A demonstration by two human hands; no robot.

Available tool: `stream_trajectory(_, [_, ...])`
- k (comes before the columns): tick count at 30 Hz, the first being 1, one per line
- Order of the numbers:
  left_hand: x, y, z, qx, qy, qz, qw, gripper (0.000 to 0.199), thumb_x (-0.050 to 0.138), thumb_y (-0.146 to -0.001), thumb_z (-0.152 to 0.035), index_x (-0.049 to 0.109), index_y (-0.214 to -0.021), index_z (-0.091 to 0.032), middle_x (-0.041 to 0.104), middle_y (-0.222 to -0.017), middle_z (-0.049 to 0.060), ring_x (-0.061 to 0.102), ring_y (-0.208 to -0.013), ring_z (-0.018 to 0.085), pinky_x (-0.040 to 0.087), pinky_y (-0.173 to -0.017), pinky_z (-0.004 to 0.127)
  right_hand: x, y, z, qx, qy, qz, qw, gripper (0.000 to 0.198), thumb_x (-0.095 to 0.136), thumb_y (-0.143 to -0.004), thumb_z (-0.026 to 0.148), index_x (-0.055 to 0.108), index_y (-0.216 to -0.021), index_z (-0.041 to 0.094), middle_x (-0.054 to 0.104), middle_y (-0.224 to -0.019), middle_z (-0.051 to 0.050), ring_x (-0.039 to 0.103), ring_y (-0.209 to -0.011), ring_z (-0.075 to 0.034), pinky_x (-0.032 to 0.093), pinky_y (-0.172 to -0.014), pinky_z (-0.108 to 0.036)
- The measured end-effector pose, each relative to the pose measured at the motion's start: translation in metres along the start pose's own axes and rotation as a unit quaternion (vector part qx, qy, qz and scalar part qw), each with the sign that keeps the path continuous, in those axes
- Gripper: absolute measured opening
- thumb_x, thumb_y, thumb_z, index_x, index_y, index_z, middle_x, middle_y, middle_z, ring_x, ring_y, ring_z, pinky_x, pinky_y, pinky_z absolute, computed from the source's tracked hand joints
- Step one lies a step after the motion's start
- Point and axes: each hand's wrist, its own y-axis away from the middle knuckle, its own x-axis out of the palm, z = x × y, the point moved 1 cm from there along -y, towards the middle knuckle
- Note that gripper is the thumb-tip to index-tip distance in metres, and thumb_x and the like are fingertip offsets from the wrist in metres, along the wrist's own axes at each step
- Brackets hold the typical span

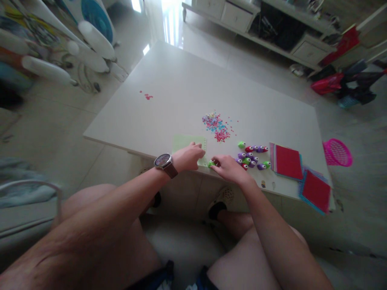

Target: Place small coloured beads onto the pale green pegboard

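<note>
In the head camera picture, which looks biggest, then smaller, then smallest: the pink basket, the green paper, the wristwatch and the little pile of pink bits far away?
1. Green paper, though hands cover part of it.
2. Pink basket, close to the paper in size, so unsure.
3. Wristwatch, nearer the camera.
4. Pile of pink bits, smallest, also farthest away.

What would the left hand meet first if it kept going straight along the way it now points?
The left hand rests on the green paper sheet and points right, towards the right hand. First in line is probably the small green punch under the right hand's fingertips, just ahead, though depth is unclear.
</note>
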Motion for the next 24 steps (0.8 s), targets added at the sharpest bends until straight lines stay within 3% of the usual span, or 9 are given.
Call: stream_trajectory(24, [0.0035,-0.0022,0.0025,0.007,0.010,-0.013,1.000,0.027,0.070,-0.077,-0.009,0.075,-0.103,-0.014,0.073,-0.114,0.014,0.063,-0.111,0.027,0.049,-0.097,0.034,-0.0004,0.0005,0.0012,-0.004,-0.003,-0.008,1.000,0.010,0.072,-0.098,0.019,0.075,-0.105,0.013,0.077,-0.095,-0.010,0.069,-0.085,-0.021,0.044,-0.077,-0.029])
